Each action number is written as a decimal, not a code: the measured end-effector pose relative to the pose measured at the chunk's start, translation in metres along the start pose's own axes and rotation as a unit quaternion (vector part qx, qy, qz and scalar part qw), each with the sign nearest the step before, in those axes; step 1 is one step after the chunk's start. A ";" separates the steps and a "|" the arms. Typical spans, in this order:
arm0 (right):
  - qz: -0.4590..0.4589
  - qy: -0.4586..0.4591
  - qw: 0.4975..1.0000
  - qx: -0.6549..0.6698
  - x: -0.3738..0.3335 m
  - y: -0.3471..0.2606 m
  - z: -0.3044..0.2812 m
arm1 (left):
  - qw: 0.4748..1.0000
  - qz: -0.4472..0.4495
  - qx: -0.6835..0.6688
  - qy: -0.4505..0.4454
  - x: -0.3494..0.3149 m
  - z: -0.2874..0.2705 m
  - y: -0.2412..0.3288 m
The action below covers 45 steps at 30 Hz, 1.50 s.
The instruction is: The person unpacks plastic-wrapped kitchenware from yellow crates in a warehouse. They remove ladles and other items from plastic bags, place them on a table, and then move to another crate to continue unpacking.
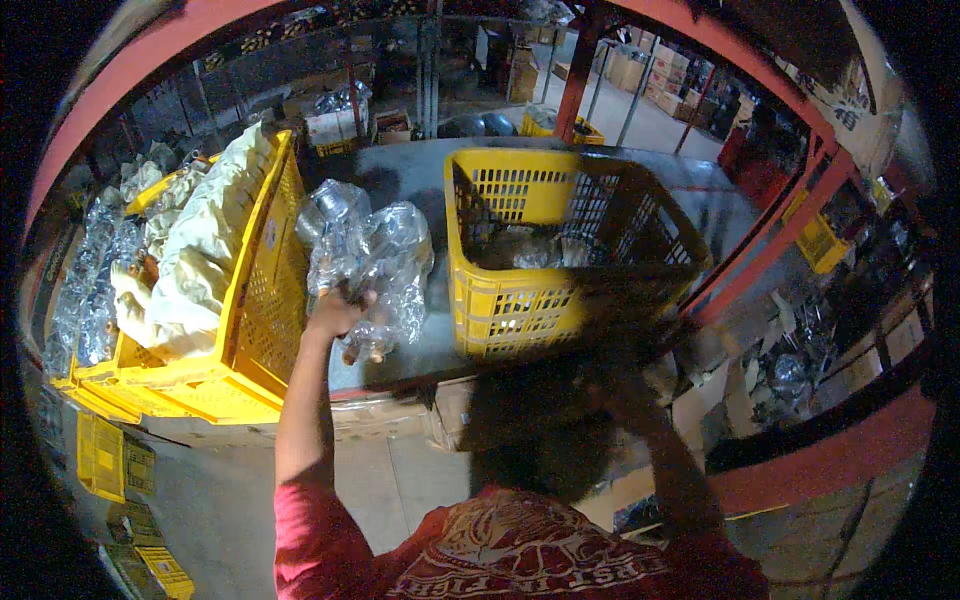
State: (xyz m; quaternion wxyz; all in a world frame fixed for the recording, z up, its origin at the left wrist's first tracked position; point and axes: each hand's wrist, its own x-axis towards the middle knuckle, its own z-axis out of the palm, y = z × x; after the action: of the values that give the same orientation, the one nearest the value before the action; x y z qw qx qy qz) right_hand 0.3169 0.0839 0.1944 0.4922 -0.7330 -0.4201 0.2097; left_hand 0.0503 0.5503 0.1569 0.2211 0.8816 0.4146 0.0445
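My left hand (338, 313) is closed on the near part of a clear plastic-wrapped bundle (375, 250). The bundle lies on the grey table (400, 170) between two yellow crates. What is inside the wrap is hard to make out; a few brownish ends stick out near my hand. To the right stands an upright yellow crate (510, 300) with slotted walls, holding some clear-wrapped items (545, 250) low inside. My right hand (605, 375) is in deep shadow by that crate's near right side, its fingers lost in the dark.
At the left, a tilted yellow crate (255, 370) holds a cream cloth or sack (215, 250), with more clear-wrapped goods (90, 290) beyond. Red posts (770, 230) frame the table. More yellow crates (100, 455) stand on the floor; boxes and plastic (790, 370) lie at right.
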 end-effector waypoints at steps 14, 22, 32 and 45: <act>-0.211 -0.402 0.672 -0.585 0.394 0.018 -0.010 | 0.871 -0.382 -0.249 0.182 -0.329 0.240 0.015; -0.295 -0.550 0.506 -0.595 0.393 0.066 0.140 | 0.578 -0.637 -0.503 0.087 -0.472 0.486 0.095; -0.425 -0.514 0.424 -0.613 0.392 0.087 0.167 | 0.403 -0.640 -0.627 0.187 -0.463 0.529 0.156; -0.431 -0.438 0.452 -0.647 0.434 0.077 0.142 | 0.437 -0.660 -0.579 0.194 -0.465 0.486 0.141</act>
State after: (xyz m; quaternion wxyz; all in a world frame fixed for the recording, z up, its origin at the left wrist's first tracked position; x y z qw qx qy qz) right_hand 0.4885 0.5055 0.1106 -0.3456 -0.3766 -0.8568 -0.0680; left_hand -0.0248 -0.0491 -0.1711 0.5558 -0.0249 0.7806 0.2848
